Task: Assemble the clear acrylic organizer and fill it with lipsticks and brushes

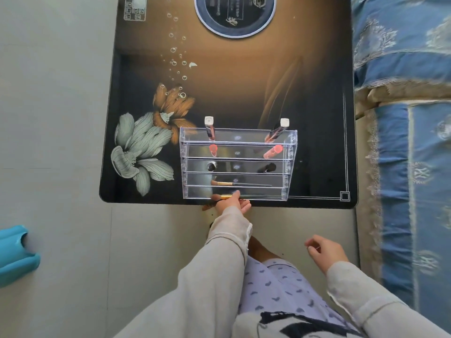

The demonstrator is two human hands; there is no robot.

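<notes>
— How is the brush [244,196] likely to be handled, and where is it held?

— It is judged light, thin and stiff, with a soft tip that could be bent if pressed. It is pinched at the gold collar near the bristles by the fingers [236,194] of the left hand [231,203], which are closed narrowly around it. The long dark handle is laid along the front row of the organizer [288,164].

— And the organizer itself?

— It stands assembled near the front edge of the table [136,57]. It is thought to be rigid, smooth and easily scratched or slid, so light pressure is advised.

— What is held in it?

— Five stepped rows are seen. Two lipsticks with white caps are stood in the back row, two pink ones in the next, two dark ones in the third. A second brush [240,183] is laid in the fourth row.

— The right hand [325,251]?

— It is kept well apart from the table, fingers loosely curled, with nothing held.
</notes>
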